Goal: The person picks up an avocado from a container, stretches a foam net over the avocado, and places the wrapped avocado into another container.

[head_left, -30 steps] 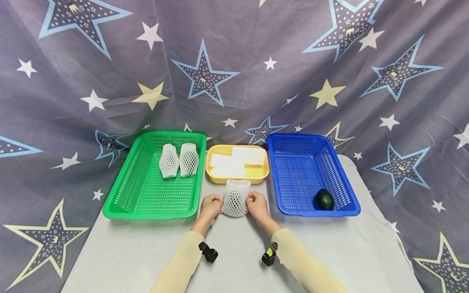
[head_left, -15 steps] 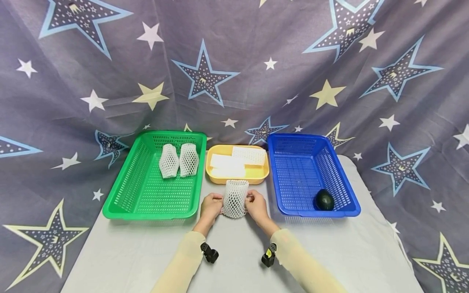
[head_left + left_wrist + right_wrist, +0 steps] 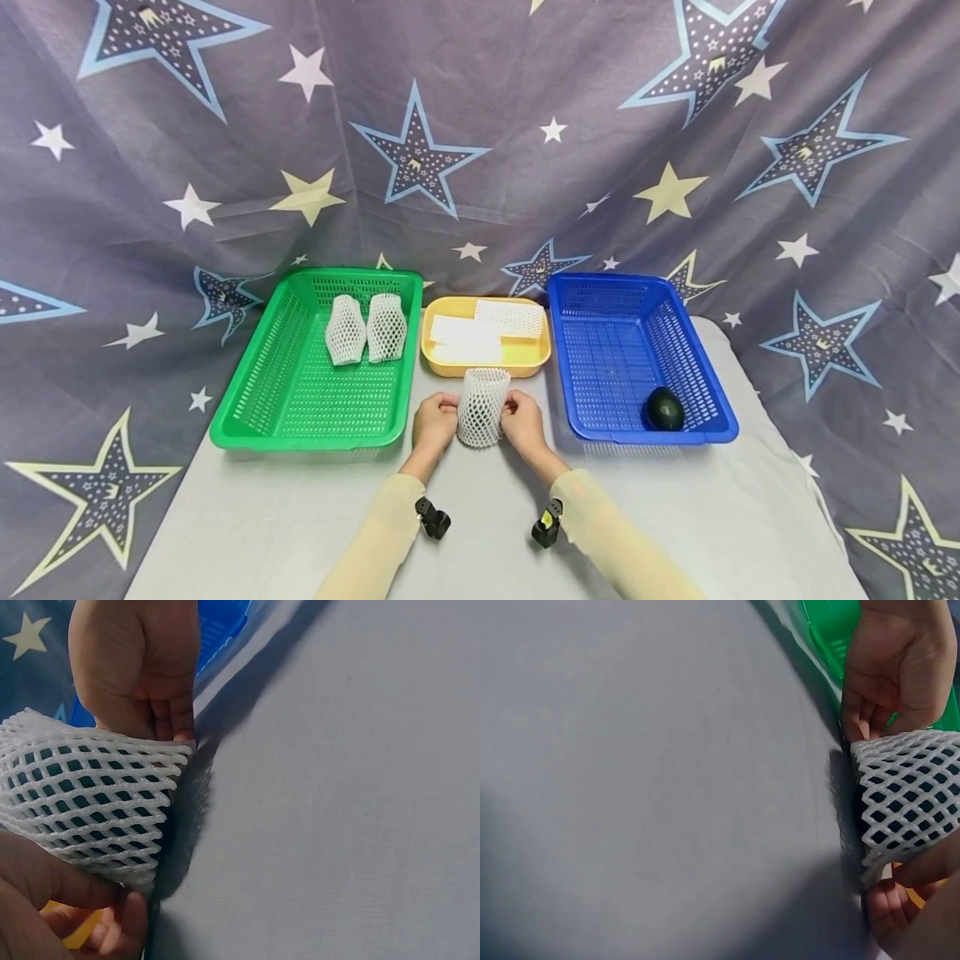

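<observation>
A white foam net sleeve stands on the table in front of the yellow tray, with something dark green showing through its mesh in both wrist views. On its left side my left hand pinches the net near the edge; from the right my right hand pinches the opposite side. In the left wrist view the net lies between the left hand and the right hand. The right wrist view shows the net between both hands too.
Left, a green basket holds two net-covered items. The yellow tray behind the hands holds flat white nets. At right, a blue basket holds one dark green avocado-like fruit.
Both hands have drawn slightly closer around the net sleeve, whose lower edge looks narrower and sits a little lower. The baskets and tray have not moved.
</observation>
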`<state>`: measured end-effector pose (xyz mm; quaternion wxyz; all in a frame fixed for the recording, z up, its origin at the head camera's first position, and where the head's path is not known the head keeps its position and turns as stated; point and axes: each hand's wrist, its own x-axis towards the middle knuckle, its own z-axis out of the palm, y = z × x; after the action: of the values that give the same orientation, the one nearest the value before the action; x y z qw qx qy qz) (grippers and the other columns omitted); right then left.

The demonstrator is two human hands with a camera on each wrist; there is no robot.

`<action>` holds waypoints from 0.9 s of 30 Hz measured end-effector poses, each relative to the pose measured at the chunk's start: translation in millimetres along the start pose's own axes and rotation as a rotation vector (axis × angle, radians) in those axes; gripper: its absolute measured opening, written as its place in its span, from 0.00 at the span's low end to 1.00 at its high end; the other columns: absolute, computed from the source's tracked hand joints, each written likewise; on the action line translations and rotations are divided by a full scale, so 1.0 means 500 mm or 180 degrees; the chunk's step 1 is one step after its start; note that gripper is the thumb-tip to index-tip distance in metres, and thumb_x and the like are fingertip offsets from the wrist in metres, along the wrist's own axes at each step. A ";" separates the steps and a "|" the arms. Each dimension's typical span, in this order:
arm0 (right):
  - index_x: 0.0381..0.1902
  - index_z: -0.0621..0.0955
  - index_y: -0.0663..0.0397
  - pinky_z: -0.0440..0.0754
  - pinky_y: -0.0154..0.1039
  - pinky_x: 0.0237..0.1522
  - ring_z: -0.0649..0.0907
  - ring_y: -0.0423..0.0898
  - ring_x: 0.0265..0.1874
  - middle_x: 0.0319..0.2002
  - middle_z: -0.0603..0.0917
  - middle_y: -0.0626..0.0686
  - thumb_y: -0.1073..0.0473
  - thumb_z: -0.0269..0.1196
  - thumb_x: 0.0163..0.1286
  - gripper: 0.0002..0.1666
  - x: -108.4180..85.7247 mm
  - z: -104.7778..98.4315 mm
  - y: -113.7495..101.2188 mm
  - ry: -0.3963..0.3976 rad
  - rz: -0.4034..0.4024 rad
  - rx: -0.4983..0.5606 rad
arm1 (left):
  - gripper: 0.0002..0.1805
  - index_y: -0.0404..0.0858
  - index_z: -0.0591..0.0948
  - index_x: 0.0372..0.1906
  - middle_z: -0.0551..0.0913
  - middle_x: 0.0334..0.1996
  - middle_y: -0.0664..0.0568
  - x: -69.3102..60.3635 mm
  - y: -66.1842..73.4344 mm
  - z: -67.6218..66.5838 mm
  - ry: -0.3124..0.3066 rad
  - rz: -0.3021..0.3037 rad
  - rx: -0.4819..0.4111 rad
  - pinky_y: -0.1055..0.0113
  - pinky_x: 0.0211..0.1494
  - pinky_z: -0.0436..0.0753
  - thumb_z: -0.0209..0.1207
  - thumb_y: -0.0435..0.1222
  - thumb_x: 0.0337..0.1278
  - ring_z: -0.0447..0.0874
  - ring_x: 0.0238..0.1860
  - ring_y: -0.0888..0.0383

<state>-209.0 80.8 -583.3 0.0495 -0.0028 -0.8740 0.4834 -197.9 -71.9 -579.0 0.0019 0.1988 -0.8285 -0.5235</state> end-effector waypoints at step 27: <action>0.50 0.80 0.76 0.90 0.40 0.38 0.83 0.43 0.31 0.38 0.83 0.61 0.76 0.50 0.71 0.15 -0.012 -0.009 0.000 -0.0458 0.0809 0.1210 | 0.37 0.28 0.65 0.74 0.72 0.69 0.33 -0.016 -0.020 -0.006 -0.1103 0.0266 -0.1033 0.47 0.73 0.73 0.53 0.21 0.54 0.71 0.71 0.39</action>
<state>-202.7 84.3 -581.7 -0.0745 -0.0690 -0.7612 0.6405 -186.3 -75.7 -584.7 -0.0866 0.0686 -0.7290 -0.6756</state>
